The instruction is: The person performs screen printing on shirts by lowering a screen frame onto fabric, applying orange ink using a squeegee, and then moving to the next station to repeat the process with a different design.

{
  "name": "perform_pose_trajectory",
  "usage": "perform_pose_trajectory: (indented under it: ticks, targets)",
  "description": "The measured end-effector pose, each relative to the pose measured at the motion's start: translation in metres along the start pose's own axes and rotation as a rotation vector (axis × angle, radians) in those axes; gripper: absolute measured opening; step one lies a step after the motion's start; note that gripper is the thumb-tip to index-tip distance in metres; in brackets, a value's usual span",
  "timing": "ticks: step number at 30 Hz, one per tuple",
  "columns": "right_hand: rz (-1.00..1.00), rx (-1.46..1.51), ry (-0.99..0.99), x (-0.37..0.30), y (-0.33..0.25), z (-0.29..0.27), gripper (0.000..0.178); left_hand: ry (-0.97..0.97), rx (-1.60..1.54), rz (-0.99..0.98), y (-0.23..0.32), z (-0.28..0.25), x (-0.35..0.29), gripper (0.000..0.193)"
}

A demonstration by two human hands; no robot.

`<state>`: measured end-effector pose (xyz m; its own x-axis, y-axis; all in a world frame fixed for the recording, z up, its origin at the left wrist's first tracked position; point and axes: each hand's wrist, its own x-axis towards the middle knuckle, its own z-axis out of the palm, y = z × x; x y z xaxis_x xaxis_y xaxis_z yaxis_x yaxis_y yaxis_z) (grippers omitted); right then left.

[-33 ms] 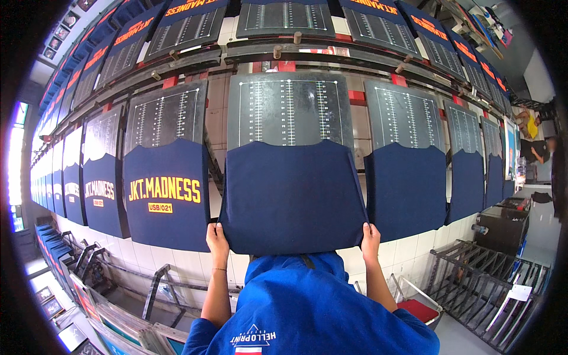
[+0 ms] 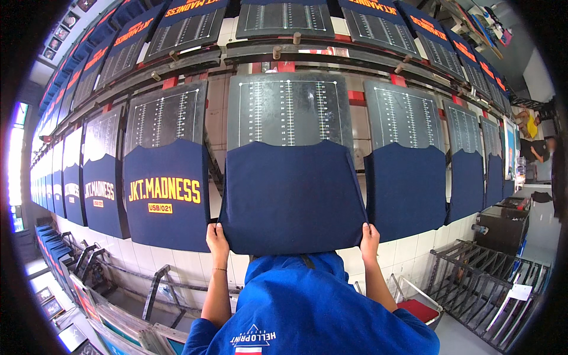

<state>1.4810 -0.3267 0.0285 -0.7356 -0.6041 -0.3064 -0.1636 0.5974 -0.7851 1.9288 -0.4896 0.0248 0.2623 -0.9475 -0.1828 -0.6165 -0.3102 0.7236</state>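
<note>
Straight in front of me, a plain navy shirt panel (image 2: 293, 198) with a curved neckline lies over a dark printing board (image 2: 305, 109) marked with white ruler lines. At its lower left corner, my left hand (image 2: 218, 238) pinches the side edge, thumb on top. My right hand (image 2: 370, 238) pinches the matching lower right corner the same way. Between the hands the cloth looks flat and smooth. On the board to the left lies another navy shirt panel (image 2: 165, 228) with yellow and orange lettering. A plain navy shirt panel (image 2: 408, 189) covers part of the board to the right.
More boards with navy panels run along both sides. Beyond a dark metal rail (image 2: 254, 52) stands a second row of boards (image 2: 284, 21). Black metal racks (image 2: 473, 284) and a red-topped stool (image 2: 419, 310) are at the lower right. Framed screens (image 2: 112, 319) lean at lower left. Another person (image 2: 535, 151) is far right.
</note>
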Motion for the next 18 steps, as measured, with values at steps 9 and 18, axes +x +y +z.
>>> perform_pose_trajectory:
  ticks: [9, 18]
  targets:
    - [-0.053, -0.141, 0.061, 0.010, -0.004, 0.005, 0.039, 0.076, 0.008, 0.007, 0.007, 0.002, -0.005, 0.022]
    - [-0.406, -0.118, 0.217, 0.039, -0.061, 0.042, 0.046, -0.234, 0.146, -0.046, 0.005, 0.008, 0.013, 0.035]
